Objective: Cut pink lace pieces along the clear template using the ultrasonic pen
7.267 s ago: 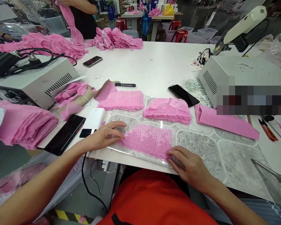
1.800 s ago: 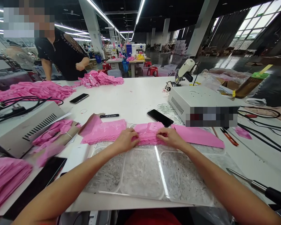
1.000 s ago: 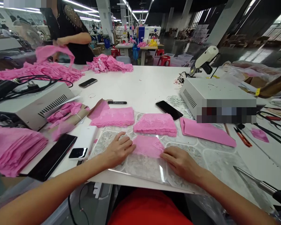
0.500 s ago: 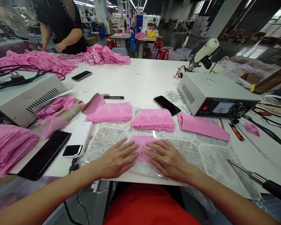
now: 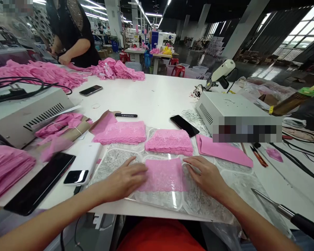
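Note:
A single thin pink lace piece (image 5: 163, 174) lies flat on a clear mat (image 5: 158, 199) in front of me. My left hand (image 5: 128, 177) rests at the piece's left edge, fingers stretched out and slightly blurred. Just off the right edge is my right hand (image 5: 208, 174), open, with its fingers apart and nothing in them. Behind the piece sit two lace stacks, a left one (image 5: 125, 133) and a right one (image 5: 170, 142). A folded pink cloth (image 5: 222, 150) lies to their right.
A hot-knife-like tool (image 5: 282, 208) points inward from the right, near a grey control box (image 5: 232, 104). Phones, including a black phone (image 5: 184, 124), a power bank (image 5: 85, 160), a marker (image 5: 126, 115) and orange-handled pliers (image 5: 260, 157) surround the mat. A co-worker (image 5: 70, 38) stands across the table.
My hands have spread apart from the middle of the lace piece to its sides, uncovering it. The view has tilted up slightly.

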`<state>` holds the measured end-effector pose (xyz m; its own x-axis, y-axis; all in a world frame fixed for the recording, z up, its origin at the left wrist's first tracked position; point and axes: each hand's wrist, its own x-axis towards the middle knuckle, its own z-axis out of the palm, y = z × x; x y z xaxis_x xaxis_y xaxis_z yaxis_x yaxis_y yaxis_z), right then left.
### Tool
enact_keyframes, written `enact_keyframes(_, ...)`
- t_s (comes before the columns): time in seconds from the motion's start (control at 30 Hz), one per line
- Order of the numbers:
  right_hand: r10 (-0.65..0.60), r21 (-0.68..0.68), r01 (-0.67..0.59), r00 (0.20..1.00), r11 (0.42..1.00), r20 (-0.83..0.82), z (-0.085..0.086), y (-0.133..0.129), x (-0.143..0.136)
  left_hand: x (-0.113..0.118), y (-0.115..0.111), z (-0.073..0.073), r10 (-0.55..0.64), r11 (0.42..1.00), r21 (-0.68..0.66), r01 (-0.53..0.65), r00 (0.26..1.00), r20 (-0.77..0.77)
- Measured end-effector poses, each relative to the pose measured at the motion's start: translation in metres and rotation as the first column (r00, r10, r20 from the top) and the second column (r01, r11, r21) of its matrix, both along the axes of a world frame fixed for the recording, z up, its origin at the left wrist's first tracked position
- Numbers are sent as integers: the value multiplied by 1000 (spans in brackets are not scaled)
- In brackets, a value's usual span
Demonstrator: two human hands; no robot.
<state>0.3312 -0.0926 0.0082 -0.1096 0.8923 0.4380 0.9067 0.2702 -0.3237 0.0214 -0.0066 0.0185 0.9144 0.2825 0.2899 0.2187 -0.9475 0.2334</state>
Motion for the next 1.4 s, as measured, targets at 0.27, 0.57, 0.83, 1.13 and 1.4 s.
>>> enact_keyframes(0.27,161,-158,-203,956,966,-245,3,98,-37,49,63,7,380,918,-107,-381,925,-25)
enact_keyframes(0.57,174,-217,-229,953,949,-247,-7,105,-34,58,81,3,372,901,-204,-384,923,-95)
enact_keyframes(0.83,156,-241,-219,954,945,-255,-6,104,-37,56,84,2,342,911,-209,-356,934,-100)
enact_keyframes(1.13,127,-240,-184,964,953,-233,1,106,-42,58,91,16,323,928,-186,-323,946,-32)
enact_keyframes(1.4,146,-196,-192,963,962,-228,3,119,-69,62,94,15,337,924,-176,-338,941,-40)
